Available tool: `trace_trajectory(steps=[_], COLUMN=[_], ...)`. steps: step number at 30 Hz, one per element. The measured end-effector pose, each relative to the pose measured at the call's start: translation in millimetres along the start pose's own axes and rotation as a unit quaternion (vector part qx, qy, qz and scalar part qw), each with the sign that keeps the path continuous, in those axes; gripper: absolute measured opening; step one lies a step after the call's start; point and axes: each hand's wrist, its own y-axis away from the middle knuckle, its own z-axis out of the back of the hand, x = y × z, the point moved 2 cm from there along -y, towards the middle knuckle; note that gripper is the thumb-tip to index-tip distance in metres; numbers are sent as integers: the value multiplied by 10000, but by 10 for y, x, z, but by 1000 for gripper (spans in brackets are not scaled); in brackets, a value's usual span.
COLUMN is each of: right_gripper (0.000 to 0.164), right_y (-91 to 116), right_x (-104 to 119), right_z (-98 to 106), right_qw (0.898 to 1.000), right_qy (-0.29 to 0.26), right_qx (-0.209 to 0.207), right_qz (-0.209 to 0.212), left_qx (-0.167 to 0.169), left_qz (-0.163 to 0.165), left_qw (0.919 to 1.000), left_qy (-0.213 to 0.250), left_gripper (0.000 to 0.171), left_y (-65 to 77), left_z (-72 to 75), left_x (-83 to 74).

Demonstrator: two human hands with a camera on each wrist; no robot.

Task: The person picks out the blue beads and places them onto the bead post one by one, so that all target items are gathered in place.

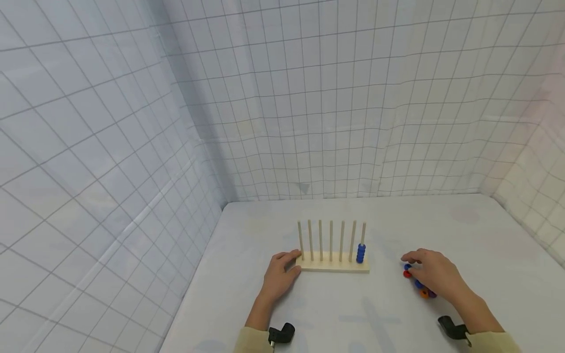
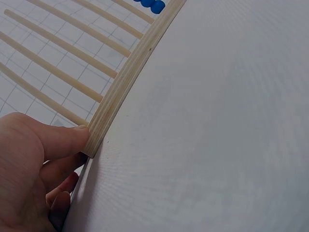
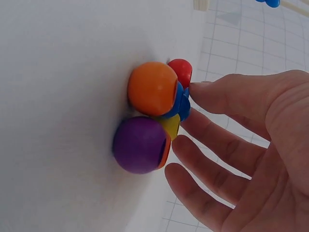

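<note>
A wooden peg rack (image 1: 333,267) with several upright pegs stands on the table, its rightmost peg carrying a stack of blue beads (image 1: 361,253). My left hand (image 1: 278,275) grips the left end of the base, thumb along its near edge and fingers behind, as the left wrist view shows. Off to the right, my right hand (image 1: 437,275) reaches over a cluster of loose beads, thumb and fingers spread apart. In the right wrist view its fingertips come right up to a blue bead (image 3: 184,107), beside a red bead (image 3: 180,71), an orange bead (image 3: 152,88) and a purple bead (image 3: 140,146).
A yellow bead (image 3: 170,126) sits partly hidden among the others. The white table (image 1: 251,230) is bounded by grid-patterned cloth walls (image 1: 318,122) at the back and sides. Black wrist cameras (image 1: 282,334) are strapped near both sleeves.
</note>
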Motion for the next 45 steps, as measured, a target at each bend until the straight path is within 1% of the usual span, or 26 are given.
trace_trajectory(steps=[10, 15, 17, 25, 32, 39, 45], right_gripper=[26, 24, 23, 19, 18, 24, 27], right_y=[-36, -38, -36, -47, -53, -47, -31], right_x=[-21, -6, -1, -27, -13, 5, 31], right_z=[-1, 8, 14, 7, -3, 47, 71], right_qw=[9997, 9997, 9997, 9994, 9993, 9996, 9996], right_qy=[78, 54, 35, -12, 9, -27, -37], right_qx=[216, 229, 231, 138, 130, 37, -73], right_qz=[-97, -25, 30, 319, 337, 293, 265], left_qx=[-19, -35, -25, -17, -11, -28, -27], left_qz=[-4, -8, 36, 26, 52, 4, 76], left_qw=[10000, 10000, 10000, 10000, 10000, 10000, 9999], left_qy=[-36, -40, -40, -39, -29, -87, -86], left_gripper=[38, 38, 38, 38, 39, 38, 39], left_y=[5, 4, 3, 6, 9, 11, 14], left_z=[6, -2, -7, -7, 2, -1, -8], left_x=[-28, -9, 2, 10, 6, -3, -6])
